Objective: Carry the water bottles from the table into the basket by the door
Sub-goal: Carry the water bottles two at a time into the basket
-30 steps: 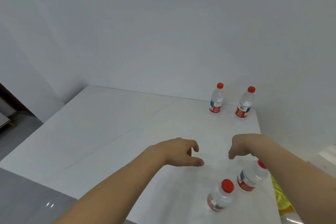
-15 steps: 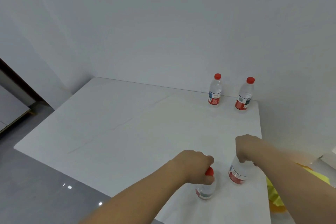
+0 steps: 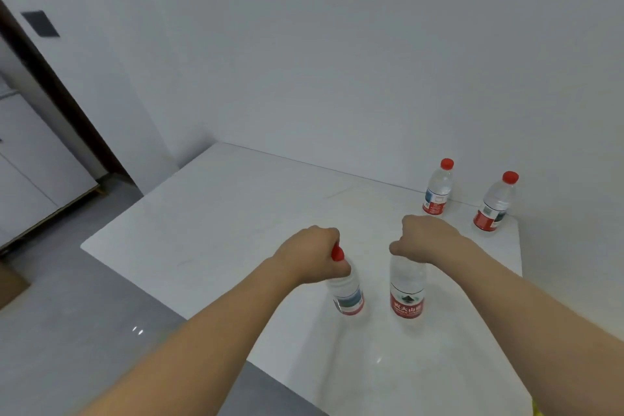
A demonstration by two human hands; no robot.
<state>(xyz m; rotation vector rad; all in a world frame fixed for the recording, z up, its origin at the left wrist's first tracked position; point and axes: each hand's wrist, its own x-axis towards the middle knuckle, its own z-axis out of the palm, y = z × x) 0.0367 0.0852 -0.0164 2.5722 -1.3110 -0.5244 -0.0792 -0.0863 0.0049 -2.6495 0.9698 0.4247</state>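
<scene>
Two clear water bottles with red caps and red labels hang just above the white table (image 3: 236, 213). My left hand (image 3: 312, 255) grips the neck of the left bottle (image 3: 347, 295), whose red cap peeks out by my thumb. My right hand (image 3: 427, 238) is closed over the top of the right bottle (image 3: 407, 294), hiding its cap. Two more bottles stand upright at the table's far right corner against the wall: one (image 3: 437, 187) on the left and one (image 3: 494, 203) on the right. The basket is not in view.
A white wall runs behind the table. A dark door frame (image 3: 50, 84) and white cabinet (image 3: 30, 179) stand at the left over grey floor (image 3: 67, 314). A sliver of something yellow (image 3: 537, 410) shows at the table's bottom right edge.
Both hands came down onto the two near bottles, closed on their tops and raised them off the table. The view has swung left, bringing the door frame in.
</scene>
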